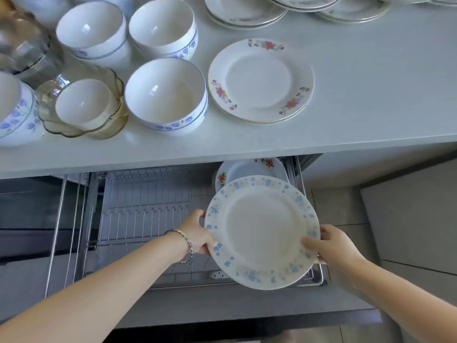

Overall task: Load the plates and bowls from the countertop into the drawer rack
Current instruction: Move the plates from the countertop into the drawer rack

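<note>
**Blue-flowered plate held two-handed over the drawer rack**

Head view. Round white ceramic plate with a pale blue floral rim (262, 231) is tilted, its face toward the camera, above the right end of the open wire drawer rack (146, 209). Left hand (197, 233) closes on the plate's left rim: fingers curl behind the edge, thumb side at the front. Right hand (331, 246) closes on the lower right rim, thumb (310, 245) pressed on the patterned band, remaining fingers hidden behind. Both hands grip the plate; neither is free.

Handling, as judged: rigid, glazed, probably slick, moderately heavy, and it would chip or break if knocked on wire or on the red-flowered white plate (249, 169) already standing in the rack just beyond the fingers. Opposite rim edges are the sensible hold, as here.

Beyond the hands, on the pale grey countertop (371, 95): a stack of red-flowered plates (261, 79) and white bowls with blue trim (167, 94), not yet loaded.
</note>
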The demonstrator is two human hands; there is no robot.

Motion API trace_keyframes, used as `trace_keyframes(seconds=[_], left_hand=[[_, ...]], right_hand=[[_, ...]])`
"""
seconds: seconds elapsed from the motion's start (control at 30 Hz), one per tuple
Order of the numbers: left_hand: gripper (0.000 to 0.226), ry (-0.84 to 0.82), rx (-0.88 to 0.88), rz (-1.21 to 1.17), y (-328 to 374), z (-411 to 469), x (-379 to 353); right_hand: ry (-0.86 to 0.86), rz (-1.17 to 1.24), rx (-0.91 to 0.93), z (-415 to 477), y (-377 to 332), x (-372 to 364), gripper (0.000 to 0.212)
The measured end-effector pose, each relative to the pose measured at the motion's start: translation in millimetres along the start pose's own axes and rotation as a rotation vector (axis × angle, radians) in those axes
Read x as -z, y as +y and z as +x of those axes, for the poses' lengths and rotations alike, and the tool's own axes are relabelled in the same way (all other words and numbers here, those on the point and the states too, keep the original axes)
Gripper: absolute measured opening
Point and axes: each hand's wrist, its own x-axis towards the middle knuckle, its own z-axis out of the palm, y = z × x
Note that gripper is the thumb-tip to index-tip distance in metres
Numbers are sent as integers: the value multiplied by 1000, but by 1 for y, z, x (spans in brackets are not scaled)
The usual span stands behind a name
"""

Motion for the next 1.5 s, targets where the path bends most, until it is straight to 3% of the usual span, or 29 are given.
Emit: trace_keyframes(seconds=[0.3, 0.53, 0.7, 0.97, 1.13, 1.27, 1.4, 1.5], left_hand=[[56, 230, 11, 128, -5, 118, -2], [48, 286, -27, 140, 10, 167, -5], [49, 336, -64, 156, 18, 188, -8], [43, 438, -95, 245, 15, 193, -19], [48, 434, -125, 249, 13, 192, -23], [46, 425, -139, 81, 10, 191, -28], [28, 240, 194, -491, 9, 186, -43], [43, 224, 216, -515, 11, 191, -46]], right_hand=[[122, -130, -4, 116, 12, -56, 11], [250, -90, -17, 171, 0, -67, 17], [290, -162, -7, 187, -7, -71, 38], [284, -230, 31, 176, -8, -75, 51], [240, -200, 2, 177, 4, -72, 39], [205, -110, -41, 174, 10, -72, 45], [244, -97, -110, 177, 10, -78, 27], [285, -102, -97, 181, 7, -80, 28]])
